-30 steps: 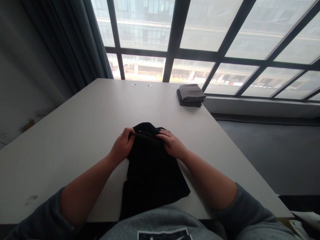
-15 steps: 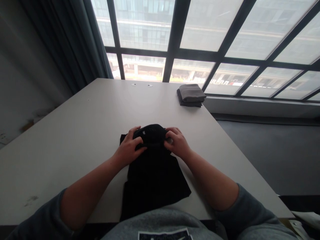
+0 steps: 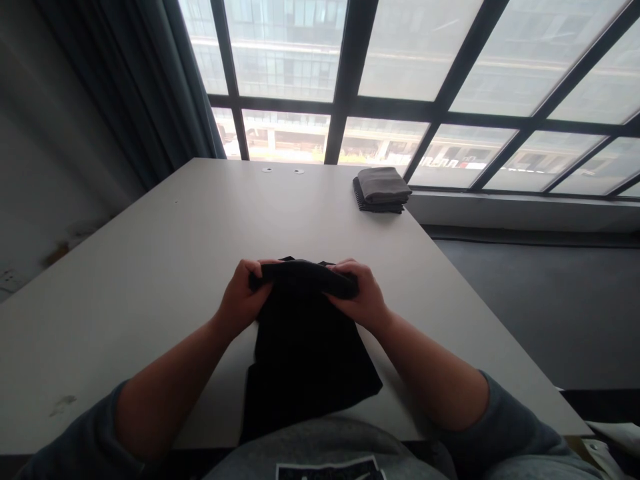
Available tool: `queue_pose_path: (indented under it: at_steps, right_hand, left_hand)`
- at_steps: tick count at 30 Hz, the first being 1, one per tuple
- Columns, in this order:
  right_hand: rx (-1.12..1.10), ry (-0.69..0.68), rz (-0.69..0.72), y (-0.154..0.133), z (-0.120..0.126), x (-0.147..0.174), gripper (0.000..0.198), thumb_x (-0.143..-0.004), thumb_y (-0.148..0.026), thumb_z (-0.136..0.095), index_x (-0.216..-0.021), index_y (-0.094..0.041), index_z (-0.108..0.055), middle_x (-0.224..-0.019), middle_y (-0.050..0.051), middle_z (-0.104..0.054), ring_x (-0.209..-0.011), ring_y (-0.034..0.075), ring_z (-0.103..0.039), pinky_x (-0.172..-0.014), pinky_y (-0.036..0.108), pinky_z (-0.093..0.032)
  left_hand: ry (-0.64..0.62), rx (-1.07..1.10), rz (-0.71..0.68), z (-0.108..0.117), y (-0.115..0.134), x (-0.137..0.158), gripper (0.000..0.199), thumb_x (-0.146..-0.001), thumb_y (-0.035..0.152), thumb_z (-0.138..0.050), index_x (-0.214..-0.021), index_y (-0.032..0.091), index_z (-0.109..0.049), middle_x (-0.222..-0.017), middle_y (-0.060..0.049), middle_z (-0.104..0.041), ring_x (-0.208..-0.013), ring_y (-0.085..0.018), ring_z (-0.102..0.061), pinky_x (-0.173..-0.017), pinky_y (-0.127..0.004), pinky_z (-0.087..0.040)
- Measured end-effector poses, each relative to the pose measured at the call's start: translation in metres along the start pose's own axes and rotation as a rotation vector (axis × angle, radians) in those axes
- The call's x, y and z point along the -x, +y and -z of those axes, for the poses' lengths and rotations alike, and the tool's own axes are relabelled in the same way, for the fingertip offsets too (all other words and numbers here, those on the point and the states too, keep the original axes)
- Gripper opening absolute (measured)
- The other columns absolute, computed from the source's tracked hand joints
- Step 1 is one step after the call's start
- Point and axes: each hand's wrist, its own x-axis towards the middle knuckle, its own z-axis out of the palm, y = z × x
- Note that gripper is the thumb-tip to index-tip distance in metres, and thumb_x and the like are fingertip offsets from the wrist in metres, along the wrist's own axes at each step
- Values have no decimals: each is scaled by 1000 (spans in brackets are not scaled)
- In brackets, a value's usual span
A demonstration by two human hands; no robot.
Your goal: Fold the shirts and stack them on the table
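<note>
A black garment [image 3: 310,353] lies on the white table in front of me, its wider lower end reaching toward my body. I cannot make out which kind of garment it is. Its far edge is raised and folded together into a band [image 3: 305,275] between my hands. At the band's left end, my left hand [image 3: 245,287] is closed, thumb below and fingers over the cloth. My right hand [image 3: 360,293] grips the right end in the same way. The fingertips are partly hidden by the fabric.
A stack of folded cloths [image 3: 383,189], grey on top with a striped one beneath, sits at the table's far right edge. The white table [image 3: 150,267] has two round cable covers [image 3: 283,171] near its back edge. A large window and a dark curtain [image 3: 165,87] stand behind it.
Both hands have moved slightly apart and turned. The garment's far opening, which showed its inside and a small label, is now drawn flat into a band; the label is out of sight.
</note>
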Motion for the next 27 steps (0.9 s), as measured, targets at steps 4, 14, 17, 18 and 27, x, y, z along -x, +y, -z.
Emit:
queue_pose_path:
  at_steps: [4, 14, 17, 18, 27]
  right_hand:
    - [97, -163, -99, 9, 3, -6, 40, -85, -37, -82, -120, -26, -67, -115, 8, -71, -101, 25, -71, -94, 43, -59]
    - [215, -90, -310, 12, 8, -3, 30, -88, -46, -77, -75, -20, -68, -67, 0, -67, -63, 17, -60, -60, 28, -47]
    - [208, -81, -306, 8, 10, -5, 29, -88, -48, -77, -80, -21, -70, -72, 1, -71, -67, 18, -64, -63, 29, -50]
    - [212, -97, -294, 8, 11, -6, 29, -88, -48, -77, -81, -21, -71, -72, 1, -72, -67, 18, -65, -63, 29, -51]
    - [300, -73, -257, 16, 24, -10, 35, -86, -53, -80, -80, -22, -65, -66, -1, -66, -59, 16, -58, -56, 27, -47]
  left_hand:
    - [-81, 242, 123, 0, -3, -1, 42, -94, 27, -73, -121, 29, -41, -134, -10, -74, -119, -25, -73, -104, -48, -58]
    - [-224, -229, 331, -5, -31, -1, 66, -83, 46, -80, -139, 21, -55, -130, -14, -72, -125, -36, -68, -110, -56, -52]
    - [-265, -336, 279, -6, -31, -3, 38, -88, 43, -71, -119, 21, -69, -117, -10, -76, -114, -34, -70, -105, -54, -54]
    - [-254, -315, 273, -6, -31, -3, 32, -90, 42, -67, -115, 21, -70, -114, -9, -76, -110, -33, -71, -102, -52, -54]
    - [-33, 23, 249, -3, -27, -2, 27, -102, 51, -59, -102, 24, -61, -87, 0, -73, -86, -20, -68, -88, -34, -51]
